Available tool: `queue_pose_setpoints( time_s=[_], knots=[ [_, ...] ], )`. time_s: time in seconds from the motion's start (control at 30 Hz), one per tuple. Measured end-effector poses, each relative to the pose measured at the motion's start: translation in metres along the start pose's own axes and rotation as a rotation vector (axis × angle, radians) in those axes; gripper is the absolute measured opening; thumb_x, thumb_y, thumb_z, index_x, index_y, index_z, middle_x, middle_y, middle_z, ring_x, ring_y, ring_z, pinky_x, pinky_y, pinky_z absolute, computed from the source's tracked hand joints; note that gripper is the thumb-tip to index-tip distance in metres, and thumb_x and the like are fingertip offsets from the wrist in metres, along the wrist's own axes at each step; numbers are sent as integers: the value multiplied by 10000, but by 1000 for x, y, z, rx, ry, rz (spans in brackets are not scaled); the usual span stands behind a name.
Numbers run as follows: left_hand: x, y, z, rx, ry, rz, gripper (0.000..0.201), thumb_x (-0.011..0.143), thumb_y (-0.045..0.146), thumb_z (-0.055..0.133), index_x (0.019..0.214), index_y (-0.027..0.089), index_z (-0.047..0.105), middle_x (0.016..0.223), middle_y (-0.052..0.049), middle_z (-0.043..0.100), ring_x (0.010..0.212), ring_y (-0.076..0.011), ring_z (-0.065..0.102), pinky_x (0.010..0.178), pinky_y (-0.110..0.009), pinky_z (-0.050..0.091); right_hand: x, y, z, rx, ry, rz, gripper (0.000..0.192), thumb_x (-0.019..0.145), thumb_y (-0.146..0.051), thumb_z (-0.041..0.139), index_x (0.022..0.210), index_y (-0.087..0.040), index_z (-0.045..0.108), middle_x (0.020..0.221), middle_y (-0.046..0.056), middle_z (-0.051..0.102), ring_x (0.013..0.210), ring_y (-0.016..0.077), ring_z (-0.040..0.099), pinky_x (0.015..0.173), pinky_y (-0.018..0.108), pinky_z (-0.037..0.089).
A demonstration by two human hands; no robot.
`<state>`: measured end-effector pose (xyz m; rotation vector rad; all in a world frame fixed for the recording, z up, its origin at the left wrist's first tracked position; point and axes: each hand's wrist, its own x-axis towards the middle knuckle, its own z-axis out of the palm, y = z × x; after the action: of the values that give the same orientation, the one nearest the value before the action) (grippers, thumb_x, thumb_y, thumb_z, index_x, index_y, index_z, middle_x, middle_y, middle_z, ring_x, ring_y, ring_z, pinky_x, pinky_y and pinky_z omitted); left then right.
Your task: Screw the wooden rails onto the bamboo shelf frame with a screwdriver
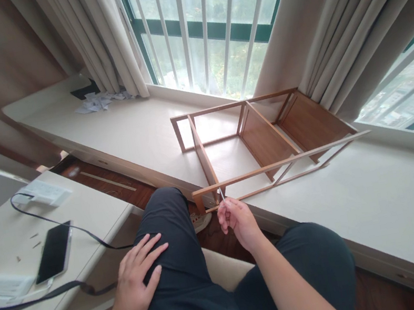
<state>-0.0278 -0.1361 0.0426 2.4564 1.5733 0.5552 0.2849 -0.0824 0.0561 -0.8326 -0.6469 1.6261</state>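
The right hand pinches a thin pin between its fingertips, the other fingers curled loosely, and holds it upright against the near rail of a wooden rack. The rack lies on its side on the window ledge, its near corner just at the ledge's front edge, its 2 brown shelves standing on end toward the curtain. The left hand lies flat and relaxed on the left thigh, fingers spread, grasping nothing. On the desk to the left, a phone lies face up near the front edge, a black strap looping around it. A few small screws sit beside the phone.
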Motion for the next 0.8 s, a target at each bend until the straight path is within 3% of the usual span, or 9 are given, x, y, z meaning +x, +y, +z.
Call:
queue_pose_setpoints(
  time_s=[0.23, 0.43, 0.57, 0.8],
  knots=[
    [0, -1, 0, 9, -5, -3, 388, 955, 365, 464, 1295, 349, 650, 1459, -3, 568, 1402, -274, 446, 1134, -465, 345, 1, 4, -1, -197, 64, -131, 309, 916, -462, 630, 800, -178, 597, 591, -17, 585, 448, 83, 440, 428, 200, 369],
    [0, 0, 0, 3, 3, -2, 388, 960, 365, 459, 1299, 350, 646, 1456, -6, 570, 1398, -273, 451, 1135, -462, 341, -7, 3, 1, -415, 162, -334, 218, 902, -373, 675, 1021, -242, 549, 720, -36, 575, 574, 109, 495, 522, 222, 412],
    [0, 0, 0, 12, 9, 4, 384, 956, 361, 466, 1294, 352, 649, 1455, -2, 570, 1398, -275, 450, 1130, -462, 349, -10, 5, -2, -596, 192, -452, 233, 898, -330, 675, 1093, -247, 576, 801, -4, 604, 698, 146, 557, 654, 280, 473],
    [0, -1, 1, 9, -3, -8, 391, 956, 381, 464, 1297, 351, 653, 1452, -9, 574, 1393, -274, 459, 1142, -468, 345, -9, 4, -6, -707, 234, -541, 152, 901, -299, 672, 1045, -250, 664, 808, 20, 646, 663, 163, 560, 646, 312, 466]
  ],
)
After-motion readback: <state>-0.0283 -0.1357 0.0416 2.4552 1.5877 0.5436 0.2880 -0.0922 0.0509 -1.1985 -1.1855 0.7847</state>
